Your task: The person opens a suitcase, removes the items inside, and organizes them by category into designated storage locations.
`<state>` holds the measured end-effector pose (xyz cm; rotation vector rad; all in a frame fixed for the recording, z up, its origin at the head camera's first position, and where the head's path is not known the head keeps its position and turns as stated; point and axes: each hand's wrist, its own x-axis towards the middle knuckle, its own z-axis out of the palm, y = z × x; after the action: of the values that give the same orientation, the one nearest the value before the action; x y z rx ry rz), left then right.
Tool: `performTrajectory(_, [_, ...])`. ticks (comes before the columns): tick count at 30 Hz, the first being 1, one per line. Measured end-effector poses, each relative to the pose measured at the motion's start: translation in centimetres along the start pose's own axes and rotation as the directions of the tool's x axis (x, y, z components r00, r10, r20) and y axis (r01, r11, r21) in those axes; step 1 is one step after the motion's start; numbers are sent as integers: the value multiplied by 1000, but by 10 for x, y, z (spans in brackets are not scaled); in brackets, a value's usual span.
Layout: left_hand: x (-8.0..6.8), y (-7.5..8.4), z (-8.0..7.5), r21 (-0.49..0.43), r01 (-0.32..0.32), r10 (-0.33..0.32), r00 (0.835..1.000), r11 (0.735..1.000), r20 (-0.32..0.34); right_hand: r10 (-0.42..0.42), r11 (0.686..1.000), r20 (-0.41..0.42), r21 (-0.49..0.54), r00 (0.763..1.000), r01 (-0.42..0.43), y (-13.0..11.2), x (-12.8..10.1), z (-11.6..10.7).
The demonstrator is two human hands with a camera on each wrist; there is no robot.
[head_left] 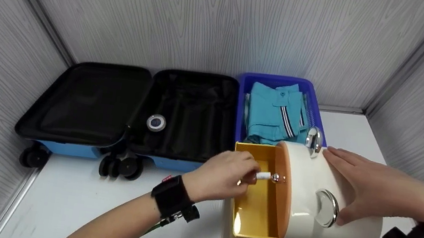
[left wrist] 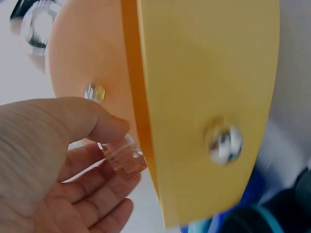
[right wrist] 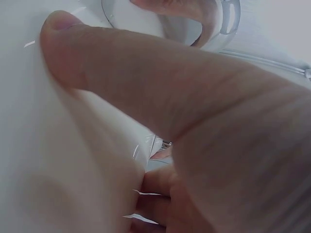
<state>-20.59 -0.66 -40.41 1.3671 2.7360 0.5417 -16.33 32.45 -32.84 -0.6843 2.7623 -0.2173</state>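
Observation:
My left hand [head_left: 228,174] pinches a small clear bottle [left wrist: 125,158] with a white cap [head_left: 263,175] between thumb and fingers. It is over the pulled-out yellow drawer [head_left: 255,220] of a rounded white box [head_left: 304,231] with an orange front [left wrist: 90,53]. A round silver knob [head_left: 275,178] sits on that front near the cap, and another knob [left wrist: 226,144] is on the drawer's face. My right hand [head_left: 372,187] rests on the white body with its fingers spread, its thumb beside a silver ring-shaped fitting [head_left: 328,209]. A second silver fitting [head_left: 314,141] stands farther back.
An open suitcase [head_left: 86,101] with a black lining and blue shell lies to the left, wheels toward me. In its right half is a small round tin [head_left: 156,123]. Behind the drawer, a blue basket [head_left: 275,79] holds folded teal clothing [head_left: 268,114]. Grey wood-patterned walls enclose the table.

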Motion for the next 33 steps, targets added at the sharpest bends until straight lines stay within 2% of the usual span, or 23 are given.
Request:
performTrajectory(3, [5, 9, 10, 56, -5, 0, 996, 998, 88, 3, 1000, 4, 1, 1000, -3, 0, 0, 0])
performTrajectory(6, [11, 15, 18, 127, -21, -1, 985, 992, 170, 13, 1000, 10, 2, 1000, -13, 0, 0, 0])
performTrajectory(11, [22, 23, 24, 211, -48, -16, 956, 976, 295, 19, 1000, 14, 6, 1000, -19, 0, 0, 0])
performTrajectory(15, [29, 26, 29, 241, -14, -73, 934, 970, 349, 0, 1000, -1, 2, 1000, 0, -1, 0, 1])
performTrajectory(18, [31, 27, 32, 283, 3, -112, 923, 959, 369, -12, 1000, -8, -9, 1000, 12, -2, 1, 1])
performTrajectory(24, [30, 27, 32, 326, -1, -125, 922, 945, 366, -15, 1000, -14, 2, 1000, 15, -2, 0, -1])
performTrajectory(29, [25, 24, 23, 233, -47, -44, 927, 971, 372, -25, 1000, -25, 1, 999, 25, -2, 0, -1])
performTrajectory(31, [22, 22, 17, 168, -64, 3, 939, 984, 343, -20, 1000, -17, 1, 1000, 20, -1, 0, 0])
performTrajectory(33, [17, 19, 9, 101, -59, 27, 957, 993, 287, -17, 1000, -16, 2, 1000, 17, -1, 0, 0])
